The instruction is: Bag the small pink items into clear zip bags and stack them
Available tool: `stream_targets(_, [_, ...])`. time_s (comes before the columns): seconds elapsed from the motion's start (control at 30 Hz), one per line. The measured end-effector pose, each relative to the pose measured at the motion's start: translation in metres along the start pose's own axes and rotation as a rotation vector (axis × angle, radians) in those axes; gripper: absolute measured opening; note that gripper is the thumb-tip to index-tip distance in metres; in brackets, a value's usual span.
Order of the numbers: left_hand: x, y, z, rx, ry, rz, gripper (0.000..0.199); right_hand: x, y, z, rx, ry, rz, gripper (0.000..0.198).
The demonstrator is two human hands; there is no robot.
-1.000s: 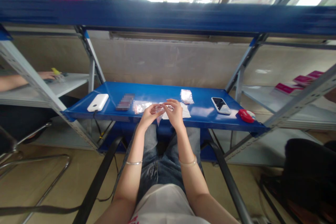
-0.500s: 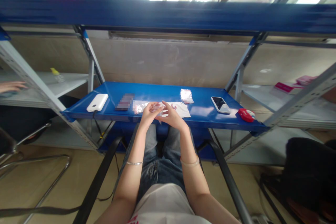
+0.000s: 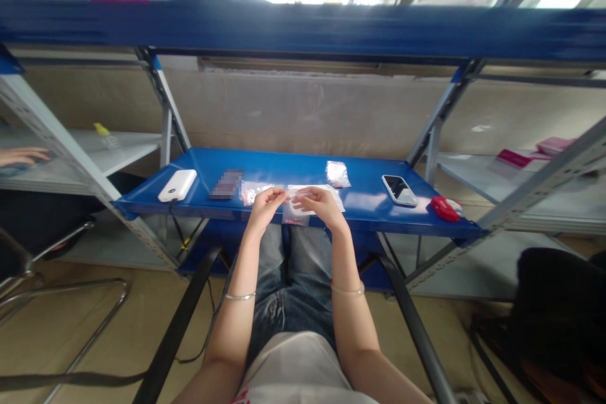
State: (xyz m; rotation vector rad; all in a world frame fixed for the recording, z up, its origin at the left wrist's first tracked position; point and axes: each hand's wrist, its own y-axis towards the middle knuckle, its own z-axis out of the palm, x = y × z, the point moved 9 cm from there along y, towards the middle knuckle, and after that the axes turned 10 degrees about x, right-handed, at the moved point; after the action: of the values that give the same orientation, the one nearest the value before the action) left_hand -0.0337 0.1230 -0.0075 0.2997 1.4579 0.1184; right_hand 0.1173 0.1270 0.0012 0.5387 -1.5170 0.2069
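Observation:
Between my hands hangs a small clear plastic bag (image 3: 296, 217) with some reddish bits low inside it, in front of the shelf edge. The fingertips of my left hand (image 3: 266, 207) pinch its upper left corner. My right hand (image 3: 323, 206) has its fingers bent and closed at the bag's upper right. Behind my right hand a white sheet or pouch (image 3: 338, 200) lies on the blue shelf (image 3: 279, 168), partly covered by that hand. Just left of my left hand is a pile of small clear packets (image 3: 250, 193) with reddish and white contents.
A white power bank (image 3: 178, 185) with a cable and a dark blurred item (image 3: 227, 184) lie to the left. Stacked clear packets (image 3: 338, 173) lie at the back; a phone (image 3: 399, 190) and a red object (image 3: 445, 208) are at right. Another person's hand (image 3: 23, 156) is far left.
My hands have moved apart from being close together over the bag. The bag now hangs down flat between them, with its reddish contents visible at the bottom.

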Motion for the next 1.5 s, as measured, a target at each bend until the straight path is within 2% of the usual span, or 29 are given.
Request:
stream_targets(0.17, [-0.002,-0.003,-0.005,-0.050,-0.032,0.015,0.032,0.006,-0.001,-0.006,-0.077,0.022,0.000,0.037])
stream_targets(0.33, [-0.003,-0.003,-0.005,-0.038,-0.033,0.019,0.032,0.003,0.000,-0.002,-0.053,0.021,0.025,0.039])
stream_targets(0.47, [-0.003,-0.003,-0.005,-0.044,-0.022,0.026,0.031,0.001,-0.001,-0.005,-0.085,0.054,0.031,0.039])
stream_targets(0.8, [-0.002,-0.004,-0.009,-0.076,0.034,0.012,0.028,0.003,0.000,-0.018,-0.196,-0.014,-0.031,0.036])
stream_targets(1.2, [-0.009,-0.005,-0.012,-0.143,0.051,0.071,0.031,0.003,0.001,-0.014,-0.202,-0.068,-0.015,0.040])
stream_targets(1.3, [-0.010,-0.005,-0.010,-0.125,0.039,0.061,0.033,0.005,0.000,-0.010,-0.174,-0.074,-0.020,0.037])
stream_targets(1.5, [-0.011,-0.005,0.004,-0.006,0.078,0.051,0.031,0.010,0.000,-0.005,-0.153,-0.077,-0.037,0.032])
